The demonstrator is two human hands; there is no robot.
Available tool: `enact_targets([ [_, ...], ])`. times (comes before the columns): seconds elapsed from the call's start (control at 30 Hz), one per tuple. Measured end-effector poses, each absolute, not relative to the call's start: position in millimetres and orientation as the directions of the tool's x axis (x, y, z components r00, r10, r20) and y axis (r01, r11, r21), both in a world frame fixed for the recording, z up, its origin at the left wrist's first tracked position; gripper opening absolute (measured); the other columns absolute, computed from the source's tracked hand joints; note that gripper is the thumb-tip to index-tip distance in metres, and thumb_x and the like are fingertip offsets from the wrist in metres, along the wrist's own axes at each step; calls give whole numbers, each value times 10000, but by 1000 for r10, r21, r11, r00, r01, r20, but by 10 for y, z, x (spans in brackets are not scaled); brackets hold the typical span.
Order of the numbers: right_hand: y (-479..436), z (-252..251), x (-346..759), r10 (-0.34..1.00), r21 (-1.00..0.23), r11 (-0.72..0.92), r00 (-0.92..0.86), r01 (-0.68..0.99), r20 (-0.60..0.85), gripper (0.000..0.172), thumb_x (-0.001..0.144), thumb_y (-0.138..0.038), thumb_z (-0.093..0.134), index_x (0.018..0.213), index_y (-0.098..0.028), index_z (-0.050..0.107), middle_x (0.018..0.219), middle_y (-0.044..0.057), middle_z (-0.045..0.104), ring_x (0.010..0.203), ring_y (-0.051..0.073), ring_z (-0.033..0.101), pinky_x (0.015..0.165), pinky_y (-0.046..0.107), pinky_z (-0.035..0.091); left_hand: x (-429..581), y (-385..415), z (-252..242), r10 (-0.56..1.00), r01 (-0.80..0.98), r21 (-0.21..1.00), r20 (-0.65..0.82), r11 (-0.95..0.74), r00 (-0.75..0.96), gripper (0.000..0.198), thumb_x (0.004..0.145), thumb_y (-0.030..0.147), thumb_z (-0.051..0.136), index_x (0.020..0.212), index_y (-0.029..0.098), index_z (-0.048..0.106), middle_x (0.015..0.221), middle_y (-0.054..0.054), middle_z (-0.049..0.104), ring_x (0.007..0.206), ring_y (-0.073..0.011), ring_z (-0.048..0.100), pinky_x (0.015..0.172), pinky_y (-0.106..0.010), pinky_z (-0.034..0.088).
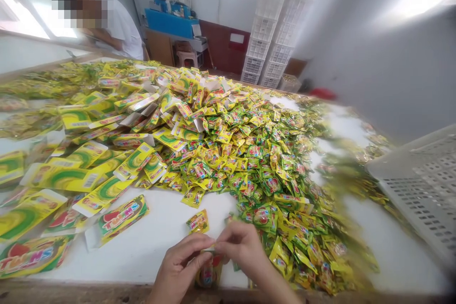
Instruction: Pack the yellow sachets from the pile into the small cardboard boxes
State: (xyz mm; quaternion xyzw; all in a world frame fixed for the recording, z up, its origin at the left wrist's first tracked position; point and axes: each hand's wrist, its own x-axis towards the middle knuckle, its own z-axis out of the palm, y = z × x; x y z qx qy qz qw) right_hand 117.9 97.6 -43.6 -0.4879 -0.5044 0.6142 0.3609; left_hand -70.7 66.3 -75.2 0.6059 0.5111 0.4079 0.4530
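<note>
My left hand [182, 266] grips a small printed candy box [209, 273] at the table's front edge, its thumb against the upper part. From the other side, my right hand [242, 249] is closed at the top of the same box, with a bit of white showing between the fingertips. Fingers cover much of the box. Just beyond my hands lies a single yellow candy packet [197, 222]. To the left, a flattish "TWINS" box [123, 218] rests with a white flap out. A heap of green and yellow candy packets [252, 185] lies close to my right hand.
Many yellow boxes [74, 173] are piled on the left of the white table [142, 251]. A pale perforated crate [423, 185] leans in at right. Stacked crates [263, 42] and a blue-topped cabinet [171, 23] stand behind. A person in white [124, 33] sits at far left.
</note>
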Motion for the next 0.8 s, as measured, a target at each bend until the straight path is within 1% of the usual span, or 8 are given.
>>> enact_targets([
  [0.07,996,-443,1172,942,-974,-215,-249,65,-225,227,699,-364,789,641,-173,680,561,0,595,503,151,563,491,254,435,-701,641,-744,993,257,966,-2,-29,120,193,833,299,675,1001,300,768,1049,-42,746,1022,-225,680,902,-276,545],
  [0.2,972,-455,1206,974,-975,77,-224,210,29,105,721,-249,787,683,-195,706,666,11,632,660,158,574,629,259,440,-676,588,-742,996,257,965,-59,41,65,221,834,331,666,1030,293,759,1111,-47,732,1088,-239,652,959,-284,515],
  [0.3,913,-456,1243,962,-974,132,-261,186,81,105,733,-272,795,720,-210,711,709,16,650,677,158,573,633,255,437,-649,560,-749,995,228,973,-65,46,78,218,841,326,655,1028,282,756,1115,-52,731,1093,-240,650,978,-289,502],
  [0.4,850,-443,1261,956,-970,184,-258,162,138,100,780,-285,754,728,-213,709,751,31,660,747,172,595,691,270,457,-630,553,-748,990,197,980,-64,38,124,188,843,308,653,996,272,755,1067,-50,742,1048,-233,668,938,-276,523],
  [0.47,840,-427,1270,965,-992,82,-256,99,55,138,782,-329,748,740,-203,710,764,36,661,729,172,615,661,265,479,-618,559,-735,988,178,983,-72,47,138,182,834,308,664,987,269,755,1047,-47,749,1031,-233,676,922,-273,531],
  [0.6,931,-402,1287,910,-955,-295,-313,-31,-271,282,724,-429,773,774,-159,708,633,10,646,508,132,601,493,229,481,-586,579,-693,979,150,980,-154,134,130,260,827,340,669,1068,268,736,1104,-54,741,1024,-249,683,893,-289,549],
  [0.7,1020,-403,1281,884,-937,-350,-325,17,-336,282,687,-396,792,749,-133,709,555,1,632,460,128,599,452,210,463,-570,576,-688,978,125,978,-182,169,105,325,815,358,681,1127,273,710,1150,-54,723,1027,-253,681,883,-296,554],
  [0.8,1063,-392,1279,893,-953,-289,-333,95,-304,212,730,-343,760,739,-135,723,564,9,643,479,133,611,452,205,459,-571,563,-697,974,120,976,-196,182,117,324,831,371,659,1135,268,703,1159,-64,715,1033,-256,675,892,-308,550],
])
